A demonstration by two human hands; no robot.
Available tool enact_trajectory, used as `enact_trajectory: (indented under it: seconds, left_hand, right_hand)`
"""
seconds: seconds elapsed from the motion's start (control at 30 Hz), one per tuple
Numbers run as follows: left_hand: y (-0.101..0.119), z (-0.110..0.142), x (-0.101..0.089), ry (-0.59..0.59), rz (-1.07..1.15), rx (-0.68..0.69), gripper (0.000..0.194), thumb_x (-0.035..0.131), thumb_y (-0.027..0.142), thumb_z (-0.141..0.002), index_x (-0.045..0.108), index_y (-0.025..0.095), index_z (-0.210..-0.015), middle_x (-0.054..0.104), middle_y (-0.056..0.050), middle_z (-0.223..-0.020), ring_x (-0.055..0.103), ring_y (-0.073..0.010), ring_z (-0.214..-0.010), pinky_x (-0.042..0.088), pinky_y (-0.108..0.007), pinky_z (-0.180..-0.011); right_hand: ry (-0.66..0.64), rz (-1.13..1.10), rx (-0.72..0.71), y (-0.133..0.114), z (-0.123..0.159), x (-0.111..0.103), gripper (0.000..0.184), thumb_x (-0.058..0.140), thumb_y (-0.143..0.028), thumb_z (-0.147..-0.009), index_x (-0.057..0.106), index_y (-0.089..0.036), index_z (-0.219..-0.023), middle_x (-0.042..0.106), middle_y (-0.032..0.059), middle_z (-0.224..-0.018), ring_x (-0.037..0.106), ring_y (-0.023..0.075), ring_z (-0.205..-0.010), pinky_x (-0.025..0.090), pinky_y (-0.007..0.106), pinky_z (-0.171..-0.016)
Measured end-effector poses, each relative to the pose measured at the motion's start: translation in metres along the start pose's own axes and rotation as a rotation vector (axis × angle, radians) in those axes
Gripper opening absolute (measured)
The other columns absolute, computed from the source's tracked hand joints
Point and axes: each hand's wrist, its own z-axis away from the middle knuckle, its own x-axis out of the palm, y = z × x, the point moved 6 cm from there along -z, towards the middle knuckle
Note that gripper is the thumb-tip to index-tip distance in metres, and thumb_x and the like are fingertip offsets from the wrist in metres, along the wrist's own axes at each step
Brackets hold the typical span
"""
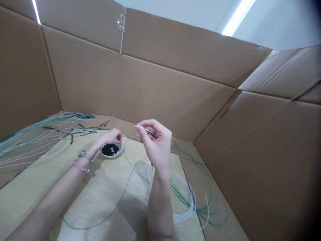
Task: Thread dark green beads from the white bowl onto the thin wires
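Right hand: narrow pinch grip, thumb and forefinger closed on the end of a thin white cord, raised over the desk, just right of the dish. Left hand: fingers curled just over the far rim of a small white dish of black beads; whether this grip holds anything cannot be told. Left wrist: metal watch, pink beaded bracelet. Further cords: loose green-and-white bundle, far left; white-and-green coil, near right. Cardboard walls surround the desk.
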Motion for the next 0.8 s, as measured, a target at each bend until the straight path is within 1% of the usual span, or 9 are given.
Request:
enact_trajectory:
  seconds: [0.1,0.17,0.3,0.37,0.43,0.5,0.57,0.67,0.8]
  left_hand:
    - [0.029,0.007,-0.028,0.171,0.254,0.086,0.023,0.065,0.034,-0.079,0.062,0.011,-0.079,0.066,-0.005,-0.076,0.063,-0.0162,-0.074,0.052,-0.032,-0.073]
    - [0.051,0.020,-0.043,0.285,0.433,0.151,0.025,0.069,0.037,-0.073,0.061,0.013,-0.075,0.067,-0.005,-0.075,0.063,-0.0163,-0.074,0.051,-0.030,-0.073]
    - [0.093,0.056,-0.055,0.408,0.726,0.269,0.030,0.072,0.043,-0.064,0.057,0.018,-0.069,0.067,-0.003,-0.073,0.062,-0.0131,-0.066,0.052,-0.027,-0.064]
    - [0.109,0.073,-0.055,0.421,0.877,0.322,0.029,0.075,0.043,-0.061,0.059,0.020,-0.068,0.065,0.000,-0.066,0.059,-0.0108,-0.058,0.050,-0.023,-0.056]
    - [0.121,0.085,-0.054,0.401,1.114,0.378,0.023,0.082,0.036,-0.058,0.065,0.022,-0.067,0.064,0.002,-0.060,0.058,-0.0089,-0.055,0.050,-0.019,-0.053]
    - [0.130,0.094,-0.052,0.370,1.252,0.427,0.017,0.084,0.029,-0.058,0.069,0.025,-0.066,0.064,0.003,-0.060,0.059,-0.0075,-0.056,0.049,-0.016,-0.054]
    - [0.137,0.099,-0.051,0.354,1.288,0.461,0.014,0.084,0.026,-0.061,0.071,0.027,-0.067,0.064,0.004,-0.061,0.059,-0.0064,-0.057,0.049,-0.014,-0.055]
    - [0.143,0.101,-0.048,0.340,1.316,0.480,0.012,0.082,0.028,-0.063,0.072,0.028,-0.068,0.064,0.004,-0.063,0.059,-0.0063,-0.058,0.050,-0.015,-0.057]
    - [0.143,0.099,-0.042,0.313,1.417,0.397,0.014,0.083,0.031,-0.061,0.070,0.028,-0.066,0.063,0.003,-0.067,0.057,-0.0069,-0.058,0.052,-0.017,-0.057]
  right_hand:
    - [0.021,-0.016,-0.054,-0.008,0.003,0.000,0.011,0.060,-0.030,-0.084,0.060,-0.020,-0.079,0.056,-0.0057,-0.057,0.051,0.0045,-0.048,0.040,0.016,-0.045]
    - [0.049,-0.013,-0.113,-0.017,0.008,0.000,0.009,0.057,-0.027,-0.086,0.058,-0.020,-0.080,0.057,-0.0055,-0.059,0.054,0.0049,-0.050,0.042,0.015,-0.046]
    - [0.145,0.026,-0.261,-0.034,0.021,0.001,0.006,0.056,-0.018,-0.087,0.055,-0.022,-0.084,0.057,-0.0066,-0.061,0.053,0.0039,-0.050,0.041,0.014,-0.045]
    - [0.210,0.066,-0.321,-0.038,0.028,0.000,0.010,0.057,-0.014,-0.086,0.055,-0.023,-0.086,0.055,-0.0070,-0.062,0.051,0.0037,-0.050,0.040,0.014,-0.044]
    - [0.272,0.102,-0.353,-0.040,0.034,0.000,0.014,0.058,-0.011,-0.084,0.055,-0.024,-0.088,0.055,-0.0060,-0.065,0.053,0.0048,-0.054,0.042,0.015,-0.047]
    - [0.310,0.117,-0.376,-0.041,0.039,0.000,0.016,0.058,-0.009,-0.083,0.055,-0.024,-0.089,0.056,-0.0044,-0.070,0.057,0.0069,-0.061,0.046,0.017,-0.051]
    - [0.319,0.111,-0.398,-0.043,0.043,0.002,0.018,0.057,-0.008,-0.083,0.054,-0.024,-0.090,0.059,-0.0028,-0.074,0.061,0.0087,-0.067,0.049,0.018,-0.054]
    - [0.308,0.106,-0.435,-0.047,0.047,0.005,0.020,0.056,-0.007,-0.083,0.054,-0.024,-0.095,0.066,-0.0003,-0.083,0.066,0.0102,-0.073,0.047,0.017,-0.047]
    - [0.304,0.176,-0.476,-0.055,0.049,0.008,0.021,0.056,-0.007,-0.083,0.054,-0.023,-0.098,0.071,0.0018,-0.091,0.068,0.0100,-0.073,0.040,0.015,-0.036]
